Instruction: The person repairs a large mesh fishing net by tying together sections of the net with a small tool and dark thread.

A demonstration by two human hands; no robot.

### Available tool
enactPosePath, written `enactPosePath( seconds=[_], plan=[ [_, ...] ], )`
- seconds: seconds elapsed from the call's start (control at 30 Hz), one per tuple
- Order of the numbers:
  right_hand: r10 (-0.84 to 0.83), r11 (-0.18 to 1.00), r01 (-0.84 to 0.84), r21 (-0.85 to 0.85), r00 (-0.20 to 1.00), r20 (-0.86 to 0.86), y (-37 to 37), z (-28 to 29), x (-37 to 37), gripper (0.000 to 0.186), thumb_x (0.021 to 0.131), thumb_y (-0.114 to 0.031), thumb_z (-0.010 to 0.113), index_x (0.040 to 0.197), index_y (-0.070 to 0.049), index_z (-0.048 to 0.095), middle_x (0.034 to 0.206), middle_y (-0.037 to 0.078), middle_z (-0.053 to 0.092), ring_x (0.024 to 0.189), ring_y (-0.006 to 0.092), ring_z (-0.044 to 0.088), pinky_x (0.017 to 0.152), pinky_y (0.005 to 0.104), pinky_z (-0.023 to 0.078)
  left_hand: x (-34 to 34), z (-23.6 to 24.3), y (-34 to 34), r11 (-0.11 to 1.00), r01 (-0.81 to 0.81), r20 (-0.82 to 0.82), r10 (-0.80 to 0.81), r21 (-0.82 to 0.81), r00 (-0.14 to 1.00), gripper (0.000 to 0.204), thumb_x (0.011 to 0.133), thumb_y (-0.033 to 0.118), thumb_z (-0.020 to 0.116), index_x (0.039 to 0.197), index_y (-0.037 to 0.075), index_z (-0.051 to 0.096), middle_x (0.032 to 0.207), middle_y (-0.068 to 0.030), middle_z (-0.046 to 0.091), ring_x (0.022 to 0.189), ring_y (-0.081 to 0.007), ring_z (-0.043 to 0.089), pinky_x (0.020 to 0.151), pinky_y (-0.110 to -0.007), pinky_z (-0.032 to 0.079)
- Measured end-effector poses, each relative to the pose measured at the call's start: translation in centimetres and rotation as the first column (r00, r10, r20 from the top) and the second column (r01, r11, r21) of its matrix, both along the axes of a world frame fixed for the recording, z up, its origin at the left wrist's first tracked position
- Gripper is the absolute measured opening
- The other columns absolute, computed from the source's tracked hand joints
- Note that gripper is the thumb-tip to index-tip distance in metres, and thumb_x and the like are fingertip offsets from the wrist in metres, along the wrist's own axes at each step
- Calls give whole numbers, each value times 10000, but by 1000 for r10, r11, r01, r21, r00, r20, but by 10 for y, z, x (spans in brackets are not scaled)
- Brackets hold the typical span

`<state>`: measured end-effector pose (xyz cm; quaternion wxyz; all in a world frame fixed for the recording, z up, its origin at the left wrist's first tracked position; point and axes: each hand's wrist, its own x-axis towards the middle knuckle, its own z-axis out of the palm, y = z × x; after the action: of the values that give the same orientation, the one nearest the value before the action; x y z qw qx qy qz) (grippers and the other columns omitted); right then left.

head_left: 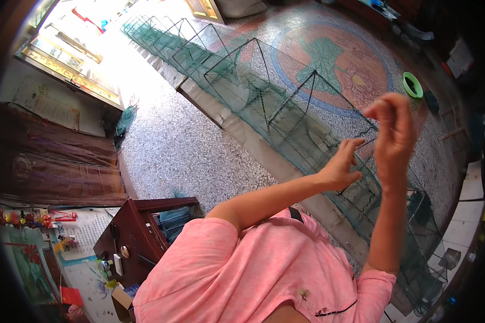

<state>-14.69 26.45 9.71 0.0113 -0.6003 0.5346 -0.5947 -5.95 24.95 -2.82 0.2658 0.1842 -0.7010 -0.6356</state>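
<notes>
A long green net trap (264, 94) on black wire frames lies stretched across the speckled floor, from the far left to the lower right. My left hand (342, 164) reaches out to it with fingers spread, resting against a wire frame (312, 89) and the mesh. My right hand (393, 126) is raised just above and to the right of the left one. Its fingertips are pinched together; anything between them is too thin to see. Both forearms come up from my pink shirt (253, 269) at the lower edge.
A green bowl (413, 84) sits on the floor beyond the net, beside a round flower mosaic (339, 54). A dark wooden cabinet (140, 231) with small items stands at the lower left. Dark wooden panels (54, 161) line the left wall. White tiles (469, 215) edge the right.
</notes>
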Motion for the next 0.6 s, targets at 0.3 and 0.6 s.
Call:
enactPosePath(
  seconds=[0.3,0.6],
  plan=[
    [-194,954,211,212,976,-98,61,17,-13,35,952,-63,489,970,-32,491,792,41,493,692,104,500,652,246,457,-3,-11,0,972,-18,-182,-26,-235,983,453,654,-111,580,1058,58,469,934,-75,452,789,-191,480,711,-306,435],
    [-293,805,442,395,876,-382,90,-28,-42,51,825,-88,613,871,-72,627,871,70,602,834,297,579,712,388,464,4,-8,-5,966,-52,-34,45,-252,998,248,693,-33,696,857,43,527,841,-52,490,752,-154,555,690,-263,465]
  ],
)
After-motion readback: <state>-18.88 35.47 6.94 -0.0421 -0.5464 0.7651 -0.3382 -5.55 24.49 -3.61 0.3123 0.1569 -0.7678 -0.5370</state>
